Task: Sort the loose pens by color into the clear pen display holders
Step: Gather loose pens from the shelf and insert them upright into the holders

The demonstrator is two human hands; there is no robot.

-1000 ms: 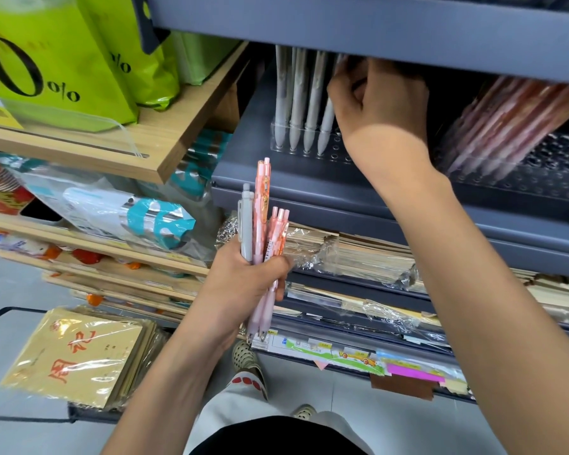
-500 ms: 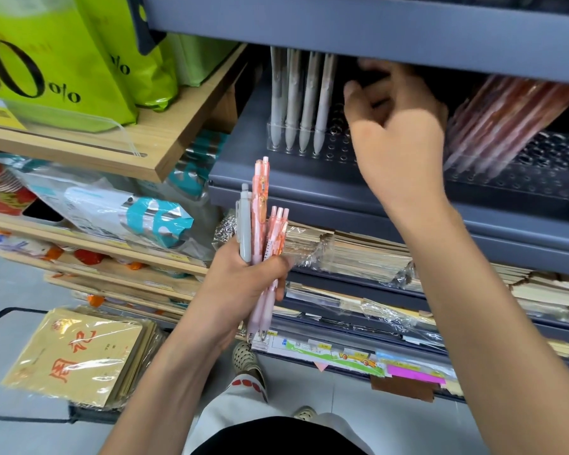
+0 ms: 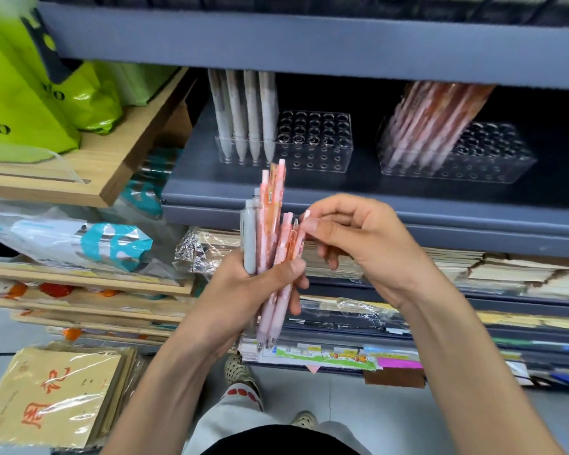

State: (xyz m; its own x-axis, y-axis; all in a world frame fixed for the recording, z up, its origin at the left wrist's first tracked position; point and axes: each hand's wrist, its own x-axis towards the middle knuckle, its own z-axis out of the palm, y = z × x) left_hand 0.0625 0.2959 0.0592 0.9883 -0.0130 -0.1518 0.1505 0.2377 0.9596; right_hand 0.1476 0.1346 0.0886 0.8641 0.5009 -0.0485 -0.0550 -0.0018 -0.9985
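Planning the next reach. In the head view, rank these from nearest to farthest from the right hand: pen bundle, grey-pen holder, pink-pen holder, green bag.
1. Pen bundle, gripped in the left hand, just to the left; the right hand pinches its pink pen.
2. Grey-pen holder and pink-pen holder, on the shelf above: too close to call.
3. Green bag, far upper left.

We see a grey shelf [image 3: 309,190] carrying two clear holders, set apart side by side. The left holder [image 3: 316,142] keeps four grey pens [image 3: 247,116] upright in a row at its left end. The right holder [image 3: 493,156] keeps a blurred cluster of pink-orange pens [image 3: 434,123] at its left end, tops leaning rightward. Left of it, a wooden shelf [image 3: 119,159] bears green bags [image 3: 30,103].
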